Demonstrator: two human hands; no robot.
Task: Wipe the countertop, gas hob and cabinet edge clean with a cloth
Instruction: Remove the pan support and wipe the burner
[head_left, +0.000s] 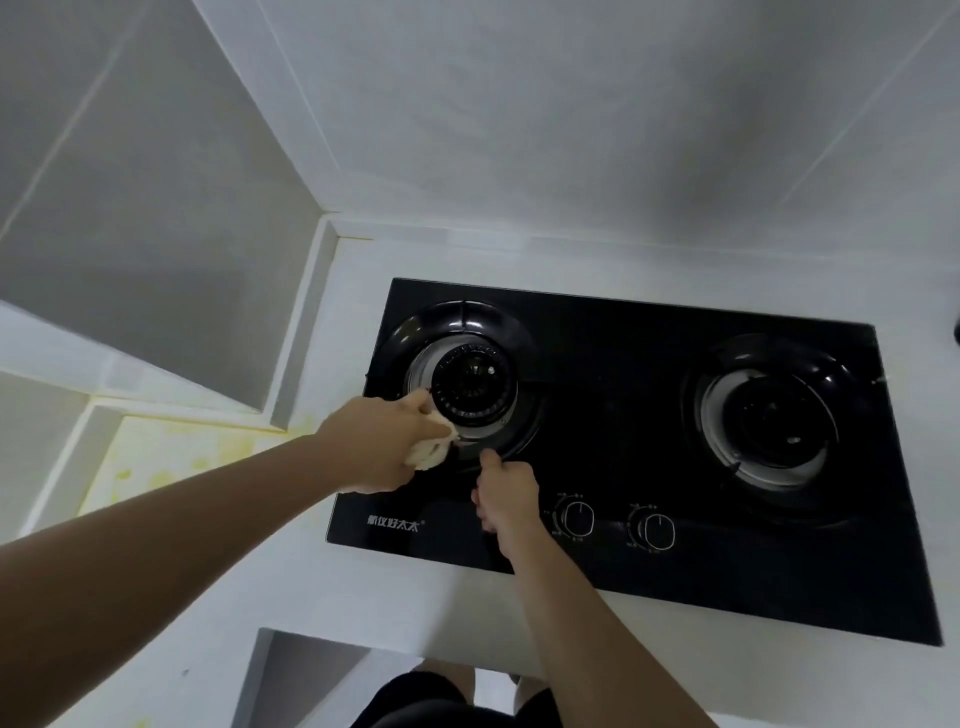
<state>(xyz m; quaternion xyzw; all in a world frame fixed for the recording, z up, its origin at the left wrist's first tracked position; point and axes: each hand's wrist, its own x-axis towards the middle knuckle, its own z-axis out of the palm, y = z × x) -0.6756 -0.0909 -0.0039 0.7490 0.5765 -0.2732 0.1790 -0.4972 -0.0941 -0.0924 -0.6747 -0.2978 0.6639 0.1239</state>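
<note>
The fingers of the left hand (382, 441) curl around the cloth (428, 453) at the left burner (471, 382) of the gas hob (613, 415), and the right hand (506, 499), closed on nothing visible, could bump a knob (577, 518).

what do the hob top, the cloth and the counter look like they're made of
Hob top: probably black tempered glass, glossy; it mirrors the control knobs and reflects light.
Cloth: soft cream fabric, perhaps cotton or microfibre; it bunches in folds under the left hand.
Counter: white, matte and smooth, possibly stone or solid surface; the look alone does not settle it. Yellowish stains mark its left part.
</note>
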